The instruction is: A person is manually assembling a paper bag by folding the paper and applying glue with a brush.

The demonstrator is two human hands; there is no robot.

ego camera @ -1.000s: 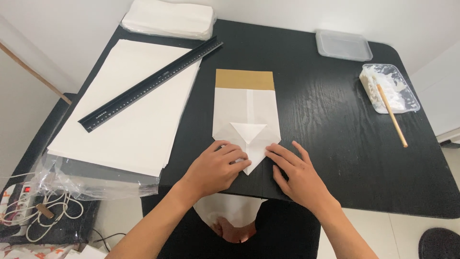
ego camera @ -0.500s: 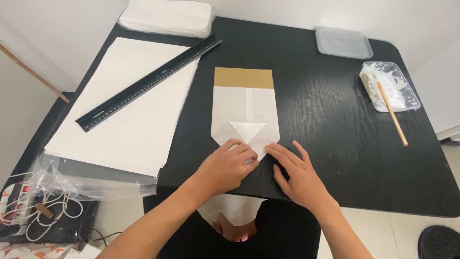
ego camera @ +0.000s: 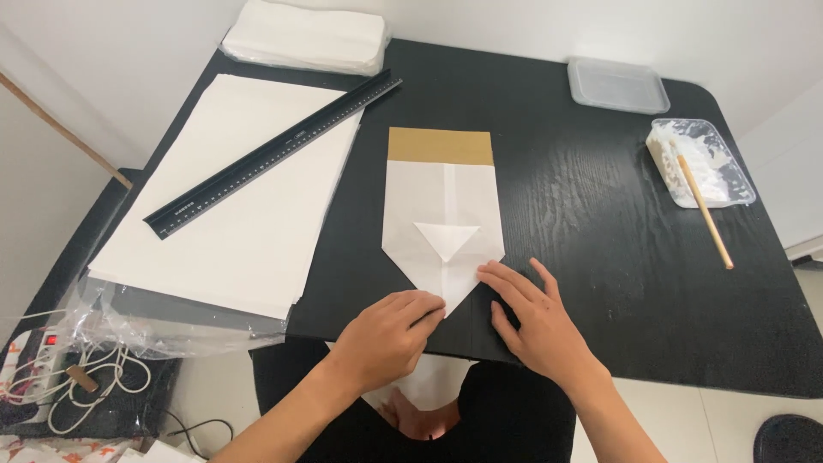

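A folded white paper piece (ego camera: 441, 219) with a brown strip at its far end lies in the middle of the black table (ego camera: 591, 223), its near end folded into a point. My left hand (ego camera: 386, 334) presses on the lower left edge of that point, fingers curled over the paper. My right hand (ego camera: 536, 317) lies flat on the table just right of the point, fingertips touching the paper's lower right edge.
A stack of large white sheets (ego camera: 231, 197) lies at left with a long black ruler (ego camera: 274, 154) across it. A white folded stack (ego camera: 304, 39) sits at the back. A clear lid (ego camera: 617, 86) and a tray with a wooden stick (ego camera: 703, 210) stand at right.
Both hands have slid toward me along the pointed end, the left hand down to the tip. The paper itself has not shifted.
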